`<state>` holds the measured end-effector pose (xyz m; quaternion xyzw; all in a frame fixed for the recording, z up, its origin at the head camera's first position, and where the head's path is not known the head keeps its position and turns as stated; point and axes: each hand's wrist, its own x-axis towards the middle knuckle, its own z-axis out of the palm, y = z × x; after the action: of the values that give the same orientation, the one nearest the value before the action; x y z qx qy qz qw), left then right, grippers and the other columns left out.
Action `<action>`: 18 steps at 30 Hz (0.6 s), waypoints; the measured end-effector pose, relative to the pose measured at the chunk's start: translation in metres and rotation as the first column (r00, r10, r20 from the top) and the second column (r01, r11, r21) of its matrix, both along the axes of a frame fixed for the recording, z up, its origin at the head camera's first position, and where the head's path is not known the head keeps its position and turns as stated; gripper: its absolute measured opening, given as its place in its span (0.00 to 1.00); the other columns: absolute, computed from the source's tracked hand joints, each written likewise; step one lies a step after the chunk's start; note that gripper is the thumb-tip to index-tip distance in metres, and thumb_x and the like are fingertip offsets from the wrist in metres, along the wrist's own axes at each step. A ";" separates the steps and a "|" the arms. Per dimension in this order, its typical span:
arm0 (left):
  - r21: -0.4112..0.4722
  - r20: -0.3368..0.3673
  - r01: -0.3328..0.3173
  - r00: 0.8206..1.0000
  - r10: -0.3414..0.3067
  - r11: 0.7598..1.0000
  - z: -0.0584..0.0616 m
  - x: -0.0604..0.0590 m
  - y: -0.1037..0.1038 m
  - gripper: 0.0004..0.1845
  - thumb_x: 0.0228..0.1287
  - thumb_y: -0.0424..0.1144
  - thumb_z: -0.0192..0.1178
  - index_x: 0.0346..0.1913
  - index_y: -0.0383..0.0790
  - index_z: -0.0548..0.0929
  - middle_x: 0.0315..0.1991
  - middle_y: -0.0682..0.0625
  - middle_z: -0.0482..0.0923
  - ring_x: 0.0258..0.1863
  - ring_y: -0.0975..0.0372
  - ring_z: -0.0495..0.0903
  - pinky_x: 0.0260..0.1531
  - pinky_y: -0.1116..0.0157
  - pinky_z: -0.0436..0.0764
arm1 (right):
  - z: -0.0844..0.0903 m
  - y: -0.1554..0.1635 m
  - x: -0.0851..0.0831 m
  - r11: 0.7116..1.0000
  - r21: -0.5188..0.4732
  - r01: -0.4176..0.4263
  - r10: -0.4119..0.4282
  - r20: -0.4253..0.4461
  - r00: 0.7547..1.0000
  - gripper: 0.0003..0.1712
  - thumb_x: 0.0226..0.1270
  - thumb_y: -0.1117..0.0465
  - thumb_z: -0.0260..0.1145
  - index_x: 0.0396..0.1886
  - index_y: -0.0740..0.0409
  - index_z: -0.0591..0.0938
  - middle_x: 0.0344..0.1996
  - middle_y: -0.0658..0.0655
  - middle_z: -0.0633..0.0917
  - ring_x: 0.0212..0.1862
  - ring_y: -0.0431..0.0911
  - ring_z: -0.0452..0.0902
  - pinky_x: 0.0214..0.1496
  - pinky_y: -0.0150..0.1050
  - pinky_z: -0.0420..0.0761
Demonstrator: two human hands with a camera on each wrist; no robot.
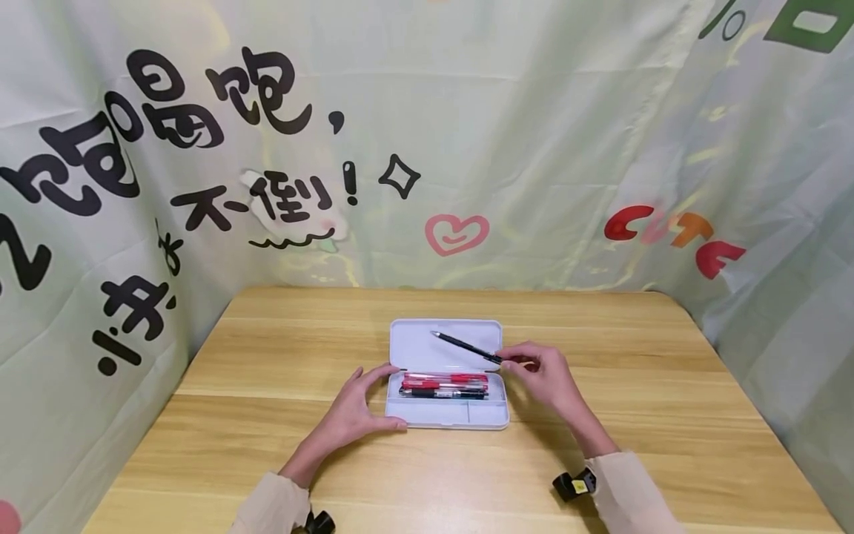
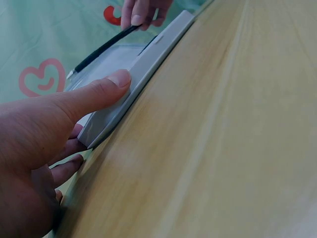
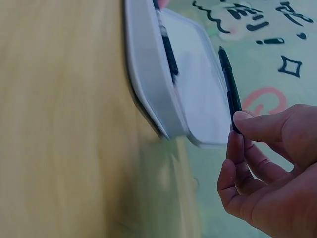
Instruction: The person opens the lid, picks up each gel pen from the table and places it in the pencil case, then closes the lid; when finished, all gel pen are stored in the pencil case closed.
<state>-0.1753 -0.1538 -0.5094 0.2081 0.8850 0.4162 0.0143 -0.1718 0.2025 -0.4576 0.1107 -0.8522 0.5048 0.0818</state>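
Note:
A white pencil case [image 1: 427, 415] lies with its lid [image 1: 414, 343] folded back on the table. Red pens [image 1: 454, 380] and a black pen [image 1: 440, 393] lie side by side in its rear compartment. My left hand [image 1: 356, 411] holds the case at its left end, thumb [image 2: 111, 87] on the front wall and fingers round the far side. Above the right part of the lid, my right hand [image 1: 543, 371] pinches a black pen [image 3: 228, 79] by one end between thumb and fingers. Its tip points left, clear of the case.
The wooden table [image 1: 267, 437] carries the case near its middle. A printed cloth [image 1: 534, 148] hangs behind the table and along its sides. Small black cameras [image 1: 574, 486] sit at both wrists. Two small front compartments of the case show their bare floors.

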 end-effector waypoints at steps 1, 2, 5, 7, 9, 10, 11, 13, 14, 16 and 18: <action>0.000 0.001 -0.002 1.000 0.002 1.000 0.000 0.000 0.000 0.51 0.37 0.60 0.84 0.69 0.49 0.76 0.70 0.46 0.74 0.73 0.42 0.65 0.76 0.37 0.47 | -0.001 -0.003 0.000 1.000 0.001 -0.014 0.014 0.000 1.000 0.09 0.65 0.73 0.71 0.43 0.61 0.91 0.43 0.60 0.90 0.41 0.48 0.84 0.40 0.32 0.86; 0.001 0.001 -0.004 1.000 0.004 1.000 -0.001 0.000 0.000 0.51 0.38 0.60 0.84 0.69 0.50 0.76 0.70 0.46 0.74 0.73 0.42 0.64 0.76 0.36 0.48 | -0.002 -0.006 0.000 1.000 0.007 -0.026 0.026 -0.002 1.000 0.09 0.65 0.73 0.72 0.42 0.61 0.91 0.42 0.59 0.90 0.41 0.48 0.84 0.40 0.32 0.86; 0.003 0.008 -0.007 1.000 0.007 1.000 0.000 0.000 0.000 0.51 0.38 0.60 0.84 0.69 0.50 0.76 0.71 0.46 0.74 0.74 0.40 0.63 0.75 0.35 0.48 | -0.005 -0.013 0.000 0.998 0.040 -0.052 0.052 -0.012 0.999 0.09 0.64 0.74 0.72 0.40 0.59 0.91 0.42 0.57 0.90 0.42 0.47 0.83 0.40 0.33 0.86; 0.005 0.020 -0.011 1.000 0.011 1.000 0.000 0.001 0.000 0.51 0.38 0.60 0.84 0.69 0.51 0.76 0.71 0.46 0.73 0.75 0.38 0.60 0.75 0.34 0.48 | -0.007 -0.017 0.001 0.996 0.064 -0.061 0.061 -0.009 0.998 0.10 0.63 0.74 0.72 0.39 0.58 0.92 0.41 0.56 0.90 0.42 0.47 0.83 0.40 0.33 0.86; 0.005 0.033 -0.015 0.999 0.015 1.000 0.001 0.001 0.000 0.51 0.38 0.61 0.84 0.70 0.51 0.76 0.71 0.46 0.73 0.75 0.36 0.58 0.74 0.32 0.48 | -0.008 -0.020 0.001 0.995 0.077 -0.063 0.063 0.005 0.998 0.10 0.63 0.75 0.72 0.39 0.57 0.92 0.41 0.55 0.90 0.41 0.47 0.83 0.40 0.34 0.86; 0.006 0.037 -0.017 0.999 0.016 1.000 0.001 0.001 0.000 0.52 0.38 0.61 0.84 0.70 0.51 0.76 0.72 0.46 0.72 0.75 0.35 0.56 0.73 0.32 0.48 | -0.009 -0.022 0.001 0.994 0.085 -0.066 0.065 0.015 0.998 0.11 0.63 0.75 0.72 0.39 0.57 0.92 0.40 0.54 0.90 0.41 0.47 0.83 0.40 0.34 0.86; 0.007 0.042 -0.019 0.999 0.019 1.000 0.002 0.002 0.000 0.52 0.37 0.61 0.84 0.70 0.52 0.76 0.72 0.46 0.72 0.76 0.34 0.55 0.73 0.31 0.49 | -0.009 -0.023 0.001 0.993 0.092 -0.070 0.068 0.026 0.997 0.11 0.63 0.75 0.72 0.39 0.57 0.92 0.40 0.54 0.89 0.41 0.46 0.83 0.40 0.34 0.86; 0.006 0.045 -0.021 0.999 0.021 1.000 0.002 0.002 0.000 0.52 0.37 0.61 0.84 0.70 0.52 0.76 0.72 0.46 0.72 0.76 0.33 0.54 0.72 0.30 0.49 | -0.009 -0.026 0.001 0.991 0.108 -0.080 0.076 0.038 0.996 0.11 0.63 0.74 0.72 0.39 0.57 0.92 0.40 0.53 0.89 0.41 0.46 0.83 0.39 0.34 0.86; 0.007 0.043 -0.019 0.999 0.019 1.000 0.002 0.002 0.001 0.52 0.37 0.61 0.84 0.70 0.51 0.76 0.72 0.46 0.72 0.76 0.33 0.54 0.73 0.31 0.49 | -0.010 -0.027 0.001 0.989 0.122 -0.085 0.081 0.040 0.996 0.11 0.63 0.74 0.72 0.39 0.57 0.92 0.40 0.53 0.89 0.41 0.46 0.83 0.39 0.34 0.86; 0.006 0.035 -0.013 0.999 0.013 1.000 0.002 0.001 0.001 0.52 0.37 0.60 0.84 0.69 0.50 0.76 0.72 0.46 0.72 0.75 0.35 0.57 0.74 0.32 0.48 | -0.010 -0.030 0.001 0.983 0.154 -0.099 0.094 0.042 0.995 0.10 0.63 0.74 0.72 0.39 0.56 0.92 0.39 0.52 0.89 0.41 0.45 0.82 0.39 0.34 0.85; 0.006 0.026 -0.008 1.000 0.008 1.000 0.002 0.000 0.001 0.52 0.37 0.60 0.85 0.69 0.49 0.76 0.71 0.46 0.73 0.75 0.37 0.59 0.75 0.34 0.48 | -0.009 -0.032 0.000 0.976 0.190 -0.110 0.105 0.035 0.994 0.10 0.63 0.74 0.72 0.39 0.56 0.92 0.39 0.52 0.89 0.41 0.44 0.82 0.39 0.33 0.84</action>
<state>-0.1749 -0.1525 -0.5070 0.1991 0.8844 0.4216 0.0233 -0.1716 0.1702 -0.4671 0.1578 -0.8906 0.4253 0.0329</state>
